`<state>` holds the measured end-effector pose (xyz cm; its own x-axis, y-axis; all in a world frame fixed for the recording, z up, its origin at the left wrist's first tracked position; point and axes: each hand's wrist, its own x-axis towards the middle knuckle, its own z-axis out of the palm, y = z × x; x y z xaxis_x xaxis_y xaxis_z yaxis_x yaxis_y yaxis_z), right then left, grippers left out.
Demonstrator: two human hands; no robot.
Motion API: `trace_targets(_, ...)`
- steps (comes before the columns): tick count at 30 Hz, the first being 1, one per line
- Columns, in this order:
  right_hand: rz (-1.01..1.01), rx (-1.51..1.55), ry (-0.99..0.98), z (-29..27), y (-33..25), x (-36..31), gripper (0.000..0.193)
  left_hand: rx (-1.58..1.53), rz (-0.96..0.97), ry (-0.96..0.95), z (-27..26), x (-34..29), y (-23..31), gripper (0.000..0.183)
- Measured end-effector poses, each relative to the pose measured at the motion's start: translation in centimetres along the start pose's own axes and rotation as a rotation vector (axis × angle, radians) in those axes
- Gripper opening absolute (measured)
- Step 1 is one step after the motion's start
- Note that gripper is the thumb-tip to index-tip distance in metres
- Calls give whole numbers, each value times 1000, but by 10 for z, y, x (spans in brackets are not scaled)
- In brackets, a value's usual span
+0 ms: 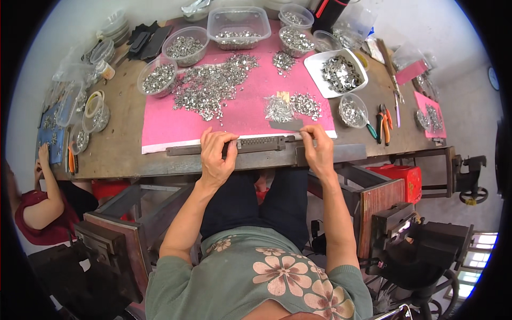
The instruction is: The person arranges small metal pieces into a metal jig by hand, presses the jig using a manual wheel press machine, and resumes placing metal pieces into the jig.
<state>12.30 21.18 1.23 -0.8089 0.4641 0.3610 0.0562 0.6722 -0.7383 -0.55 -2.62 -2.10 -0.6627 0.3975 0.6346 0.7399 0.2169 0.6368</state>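
Big bench (122, 130), pink mat (160, 120), one heck of a heap (205, 88) of shiny metal bits.
From where I'm standing, the long metal bar (261, 144) lies along the bench's front edge, right by the mat's near side, with a patterned stretch showing between the two hands. White tray (314, 66) of bits sits on the mat's far right corner. Left hand (216, 153) is on the bar, fingers curled in narrow around a small dark block (225, 150). Right hand (318, 153) is by the bar's right end, thumb and fingertips nearly together; can't tell if anything's pinched in there. Orange-handled pliers (386, 133) lie off to the right, and a little pile of pins (278, 110) sits just beyond the bar.
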Motion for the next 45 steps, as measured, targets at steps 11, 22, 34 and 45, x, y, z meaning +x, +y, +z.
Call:
trace_targets(11,-133,-30,44,50,-15,-15,4,14,31,31,4,-1,-1,18)
trace_targets(22,-134,-15,5,45,-13,-14,5,46,51,24,5,-2,0,20)
trace_targets(34,-56,112,23,48,-13,-11,9,48,33,4,0,0,0,20)
trace_targets(45,-398,4,-22,76,-35,31,16,433,-7,-287,-51,44,-43,40)
